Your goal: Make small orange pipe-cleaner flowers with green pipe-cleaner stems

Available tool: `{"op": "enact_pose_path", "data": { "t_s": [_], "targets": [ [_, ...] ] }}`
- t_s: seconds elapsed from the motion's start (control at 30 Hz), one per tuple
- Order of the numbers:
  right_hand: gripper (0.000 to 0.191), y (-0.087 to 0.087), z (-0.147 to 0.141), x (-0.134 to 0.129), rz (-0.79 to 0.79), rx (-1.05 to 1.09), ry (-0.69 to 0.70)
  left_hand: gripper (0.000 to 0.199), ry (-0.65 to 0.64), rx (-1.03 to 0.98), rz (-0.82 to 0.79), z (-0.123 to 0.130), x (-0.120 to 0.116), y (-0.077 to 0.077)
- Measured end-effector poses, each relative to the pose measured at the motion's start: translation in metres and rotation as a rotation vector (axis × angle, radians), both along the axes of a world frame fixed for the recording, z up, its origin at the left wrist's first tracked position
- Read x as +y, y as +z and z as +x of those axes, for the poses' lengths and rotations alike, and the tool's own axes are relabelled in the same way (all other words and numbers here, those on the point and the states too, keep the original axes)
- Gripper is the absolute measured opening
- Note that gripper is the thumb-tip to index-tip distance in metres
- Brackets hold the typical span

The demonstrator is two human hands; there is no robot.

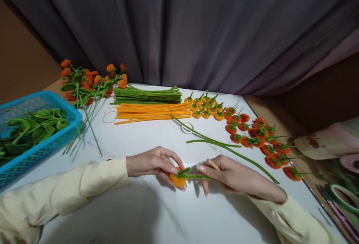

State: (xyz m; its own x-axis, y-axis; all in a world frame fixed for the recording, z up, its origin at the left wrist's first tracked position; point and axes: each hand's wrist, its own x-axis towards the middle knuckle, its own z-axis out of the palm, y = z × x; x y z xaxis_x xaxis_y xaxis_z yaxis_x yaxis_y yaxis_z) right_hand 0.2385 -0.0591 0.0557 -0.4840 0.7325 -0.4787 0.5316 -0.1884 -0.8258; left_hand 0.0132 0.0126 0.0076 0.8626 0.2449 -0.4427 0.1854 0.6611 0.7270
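Pumpkin [176, 182], yellow, ribbed and fuzzy, sits above the bench [134, 137], pinched in the left hand [154, 164]; the curled right hand [227, 173] grips a wooden stick [214, 164] beside the green stem [196, 177]. Working that stem seems the step in hand, calling for a light, steady hold. Beyond lie straight, fuzzy green strips [147, 96] and orange strips [151, 112]; at left, a perforated plastic basket [42, 151].

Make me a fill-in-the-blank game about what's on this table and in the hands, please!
1. The left hand pinches a fuzzy pumpkin-shaped piece, whose long green stem points toward the ____ hand.
2. The blue plastic basket of leaves is on the person's ____ side.
3. The far bundle, just beyond the yellow-orange pipe cleaners, is ____.

Missing words: right; left; green.
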Motion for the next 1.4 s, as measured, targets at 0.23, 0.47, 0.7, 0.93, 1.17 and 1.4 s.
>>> {"op": "enact_pose_path", "data": {
  "t_s": [0.23,0.47,0.7,0.93,1.17,1.4],
  "targets": [
    [0.037,-0.02,0.001,0.009,-0.683,0.502,-0.062,0.019,0.025,-0.007,0.063,0.001,0.0,-0.001],
    [0.02,-0.015,-0.006,0.003,-0.618,0.561,-0.232,0.03,0.019,-0.135,0.064,-0.001,-0.004,0.004],
    [0.022,-0.011,-0.01,0.0,-0.543,0.496,-0.23,0.03,0.045,-0.029,0.206,0.005,-0.014,-0.001],
    [0.027,0.0,-0.016,-0.008,-0.075,0.18,-0.115,0.032,0.0,-0.039,0.197,0.004,-0.014,-0.001],
    [0.021,0.009,-0.009,-0.015,0.23,-0.116,-0.012,0.032,-0.011,-0.038,0.025,0.001,-0.006,0.003],
    [0.022,0.008,-0.006,-0.015,0.415,-0.189,0.052,0.028,-0.059,-0.083,-0.035,0.001,-0.003,0.002]
  ]
}}
